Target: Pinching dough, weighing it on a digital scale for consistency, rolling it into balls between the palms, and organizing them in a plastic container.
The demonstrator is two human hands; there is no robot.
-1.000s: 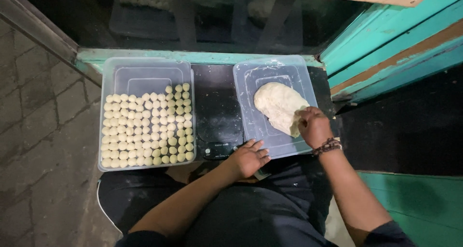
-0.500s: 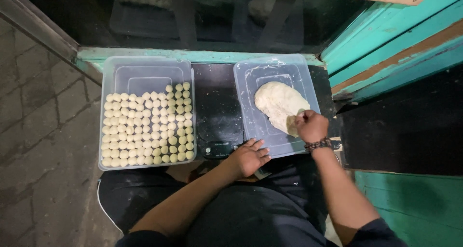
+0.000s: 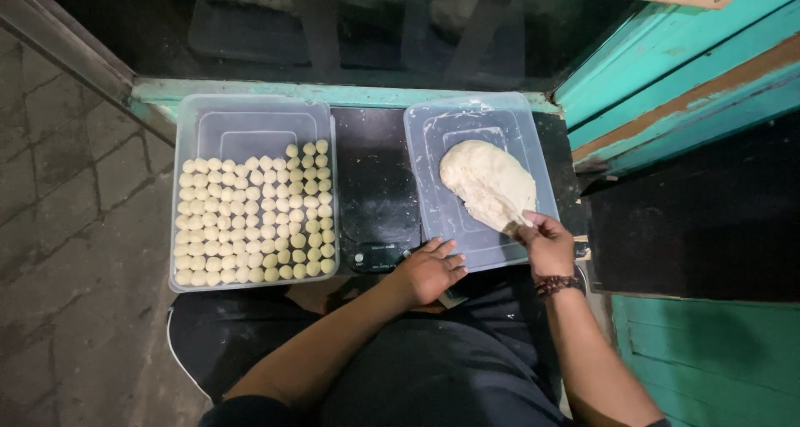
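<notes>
Seated person, dark trousers nearest the camera. Left hand (image 3: 431, 269) rests at the near edge of the black scale (image 3: 372, 189), fingers loosely curled, holding nothing that shows. Right hand (image 3: 546, 242), beaded bracelet (image 3: 557, 285) at the wrist, fingertips pinched together on the near end of the dough lump (image 3: 488, 184). Dough lies in the right clear tray (image 3: 433, 144), towards its right side. Scale sits between the two trays. Left clear tray (image 3: 250, 119) holds rows of small dough balls (image 3: 250, 210), far end bare. Beyond: teal ledge (image 3: 250, 88), dark glass.
</notes>
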